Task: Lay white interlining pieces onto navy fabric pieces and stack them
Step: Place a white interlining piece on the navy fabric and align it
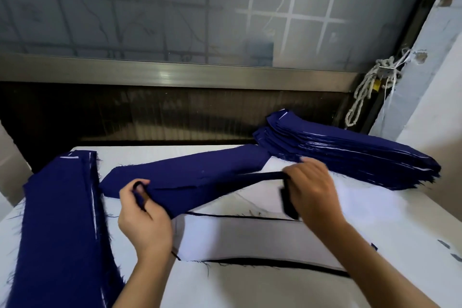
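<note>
Fingers of the left hand (142, 217) curl and pinch one end of a navy piece (195, 182), while the right hand (312, 190) grips the other end, lifting its near edge above a white piece (250, 237) on the table (225, 290). The cloth looks light and limp (its frayed edges may snag), so holding both ends taut seems best. Navy stacks lie left (60, 220) and right (350, 155).

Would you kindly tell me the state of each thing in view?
Left hand: pinches the navy piece's end.
Right hand: grips its other end.
Navy piece: stretched between both hands.
White interlining: flat on the table.
Left pile: flat, untouched.
Right pile: stacked, edges fanned.
</note>
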`<state>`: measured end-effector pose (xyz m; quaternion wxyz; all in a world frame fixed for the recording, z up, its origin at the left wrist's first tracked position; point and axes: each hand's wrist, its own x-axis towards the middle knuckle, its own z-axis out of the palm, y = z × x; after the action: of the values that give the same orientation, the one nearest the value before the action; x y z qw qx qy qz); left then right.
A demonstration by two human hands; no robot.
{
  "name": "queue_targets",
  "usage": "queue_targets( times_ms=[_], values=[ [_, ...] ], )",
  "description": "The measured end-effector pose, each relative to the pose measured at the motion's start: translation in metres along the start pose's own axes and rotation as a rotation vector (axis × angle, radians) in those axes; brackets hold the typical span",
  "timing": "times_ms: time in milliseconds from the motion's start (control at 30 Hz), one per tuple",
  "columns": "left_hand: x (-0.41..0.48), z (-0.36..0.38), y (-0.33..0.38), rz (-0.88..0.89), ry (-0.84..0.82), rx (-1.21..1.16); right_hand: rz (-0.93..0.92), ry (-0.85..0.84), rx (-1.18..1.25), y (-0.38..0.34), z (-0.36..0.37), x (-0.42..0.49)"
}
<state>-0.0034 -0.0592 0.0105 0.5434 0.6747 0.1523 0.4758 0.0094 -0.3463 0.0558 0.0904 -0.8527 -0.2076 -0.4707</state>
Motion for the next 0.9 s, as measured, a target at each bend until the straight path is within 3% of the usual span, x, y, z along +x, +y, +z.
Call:
queue_targets(
  times_ms=[233,400,600,733,900],
  values=[
    [-0.005,0.004,0.003,-0.105,-0.087,-0.017,0.260,0.047,-0.063,0.047,-0.078,-0.050],
    [-0.009,0.002,0.007,-0.135,-0.174,-0.027,0.776,0.168,0.187,0.046,-0.091,-0.080],
    [-0.009,0.002,0.005,-0.142,-0.251,0.086,1.203,0.347,0.388,0.042,-0.072,-0.114],
    [-0.011,0.002,0.004,-0.125,-0.336,0.062,1.279,0.419,0.421,0.045,-0.069,-0.119],
    [-0.012,0.003,0.003,-0.129,-0.345,0.022,1.213,0.409,0.421,0.045,-0.077,-0.120]
  ],
)
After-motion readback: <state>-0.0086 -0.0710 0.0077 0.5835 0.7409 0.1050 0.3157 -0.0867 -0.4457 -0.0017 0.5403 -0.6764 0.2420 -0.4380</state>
